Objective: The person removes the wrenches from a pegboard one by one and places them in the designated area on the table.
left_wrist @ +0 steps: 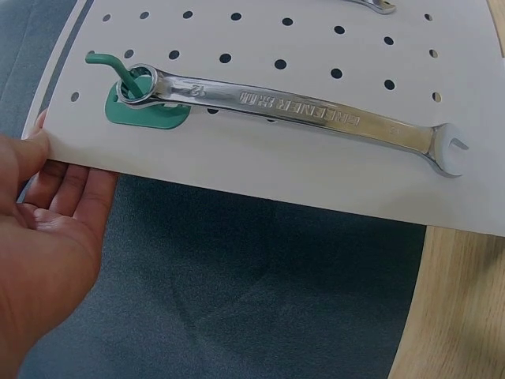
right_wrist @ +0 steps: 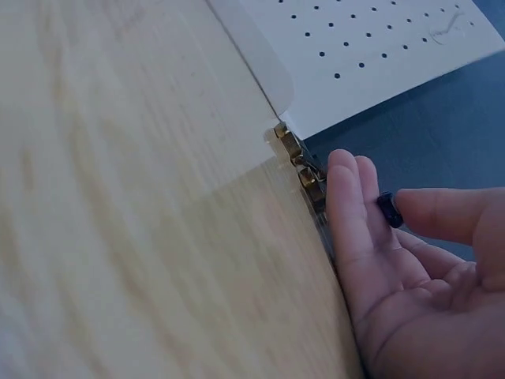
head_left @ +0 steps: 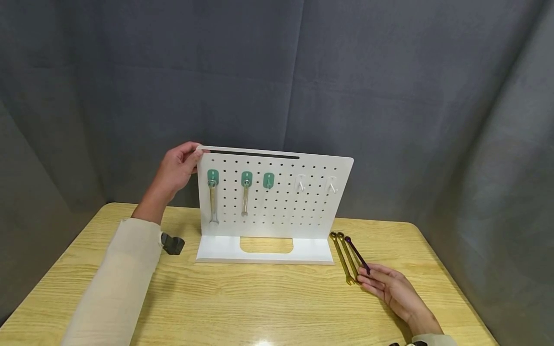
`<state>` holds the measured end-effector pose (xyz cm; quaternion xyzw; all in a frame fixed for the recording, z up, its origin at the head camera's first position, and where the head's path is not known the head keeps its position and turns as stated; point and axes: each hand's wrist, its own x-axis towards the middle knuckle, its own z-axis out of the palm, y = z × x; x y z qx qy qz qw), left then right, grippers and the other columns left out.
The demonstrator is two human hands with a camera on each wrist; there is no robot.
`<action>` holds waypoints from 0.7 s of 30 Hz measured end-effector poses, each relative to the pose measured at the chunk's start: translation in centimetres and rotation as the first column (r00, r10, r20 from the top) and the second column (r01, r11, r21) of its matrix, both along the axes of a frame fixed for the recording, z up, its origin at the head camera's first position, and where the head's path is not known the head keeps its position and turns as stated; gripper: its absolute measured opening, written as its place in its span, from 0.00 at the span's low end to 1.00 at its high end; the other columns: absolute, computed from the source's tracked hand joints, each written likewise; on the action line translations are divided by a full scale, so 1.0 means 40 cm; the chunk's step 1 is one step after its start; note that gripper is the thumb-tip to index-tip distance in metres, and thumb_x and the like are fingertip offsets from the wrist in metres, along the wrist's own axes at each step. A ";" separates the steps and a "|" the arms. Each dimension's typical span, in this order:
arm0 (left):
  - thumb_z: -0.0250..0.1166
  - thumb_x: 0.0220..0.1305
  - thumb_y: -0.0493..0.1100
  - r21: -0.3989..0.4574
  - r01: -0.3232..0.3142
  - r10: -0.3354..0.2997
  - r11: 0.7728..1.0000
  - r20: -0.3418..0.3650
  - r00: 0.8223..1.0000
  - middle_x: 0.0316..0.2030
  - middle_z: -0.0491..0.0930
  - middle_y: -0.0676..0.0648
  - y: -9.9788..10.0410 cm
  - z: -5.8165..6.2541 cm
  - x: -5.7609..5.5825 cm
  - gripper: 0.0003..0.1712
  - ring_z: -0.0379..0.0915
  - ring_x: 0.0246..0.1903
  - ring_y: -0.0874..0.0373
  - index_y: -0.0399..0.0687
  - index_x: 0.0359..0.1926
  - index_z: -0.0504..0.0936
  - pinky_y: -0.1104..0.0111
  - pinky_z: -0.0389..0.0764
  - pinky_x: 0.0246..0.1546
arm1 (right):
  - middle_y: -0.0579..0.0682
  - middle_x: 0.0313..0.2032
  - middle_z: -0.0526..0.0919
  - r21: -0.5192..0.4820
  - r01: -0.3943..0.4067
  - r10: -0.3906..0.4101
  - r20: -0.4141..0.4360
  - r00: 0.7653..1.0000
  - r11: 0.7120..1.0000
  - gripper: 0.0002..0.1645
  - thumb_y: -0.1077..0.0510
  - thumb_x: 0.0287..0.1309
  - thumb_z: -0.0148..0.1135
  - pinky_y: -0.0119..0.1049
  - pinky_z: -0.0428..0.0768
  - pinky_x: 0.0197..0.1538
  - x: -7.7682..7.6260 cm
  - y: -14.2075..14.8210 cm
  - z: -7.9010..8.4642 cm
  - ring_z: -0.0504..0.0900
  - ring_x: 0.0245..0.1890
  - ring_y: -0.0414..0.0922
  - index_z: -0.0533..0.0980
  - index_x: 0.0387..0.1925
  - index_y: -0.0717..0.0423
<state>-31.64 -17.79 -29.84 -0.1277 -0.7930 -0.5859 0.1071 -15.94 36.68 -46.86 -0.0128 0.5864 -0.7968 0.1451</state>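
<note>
A purple wrench [head_left: 358, 255] slants near the white pegboard [head_left: 283, 188].

Head view: moderate, even light, seemingly from above; small white glare spot [head_left: 263, 343] on near part of tabletop [head_left: 268, 298]. Soft shadow [head_left: 149, 298] right of left sleeve [head_left: 112, 283]. Grey curtain [head_left: 242, 96] dim, darker in right-hand folds. Left wrist view: crisp; chrome combination wrench [left_wrist: 300, 109] glints, stamped lettering sharp. Right wrist view: dimmer, bluish; tabletop grain smeared, right fingers [right_wrist: 351, 213] soft-edged, pegboard [right_wrist: 375, 45] holes clearer.
</note>
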 end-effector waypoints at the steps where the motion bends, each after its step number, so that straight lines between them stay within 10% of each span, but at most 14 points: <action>1: 0.54 0.82 0.47 0.002 0.004 -0.004 1.000 -0.001 1.000 0.60 0.78 0.37 0.000 0.000 0.000 0.21 0.74 0.58 0.49 0.38 0.65 0.76 0.52 0.73 0.64 | 0.56 0.53 0.85 0.010 0.007 -0.007 0.010 1.000 1.000 0.18 0.64 0.79 0.50 0.41 0.80 0.58 0.000 -0.002 0.001 0.85 0.53 0.48 0.74 0.65 0.65; 7: 0.54 0.81 0.46 -0.003 -0.002 0.002 1.000 -0.008 1.000 0.59 0.78 0.38 0.000 0.001 0.001 0.21 0.74 0.57 0.50 0.39 0.65 0.76 0.52 0.73 0.64 | 0.57 0.54 0.85 0.061 0.062 -0.064 0.030 0.998 0.996 0.32 0.59 0.81 0.49 0.40 0.81 0.57 -0.003 -0.008 0.002 0.85 0.52 0.48 0.56 0.74 0.74; 21: 0.54 0.81 0.46 -0.005 -0.001 0.001 1.000 -0.018 1.000 0.59 0.78 0.37 0.001 -0.002 0.001 0.21 0.74 0.56 0.51 0.39 0.66 0.76 0.52 0.73 0.64 | 0.58 0.58 0.82 0.102 0.087 -0.089 0.009 0.996 0.991 0.33 0.69 0.78 0.48 0.40 0.79 0.59 0.005 -0.012 0.002 0.83 0.56 0.48 0.50 0.75 0.78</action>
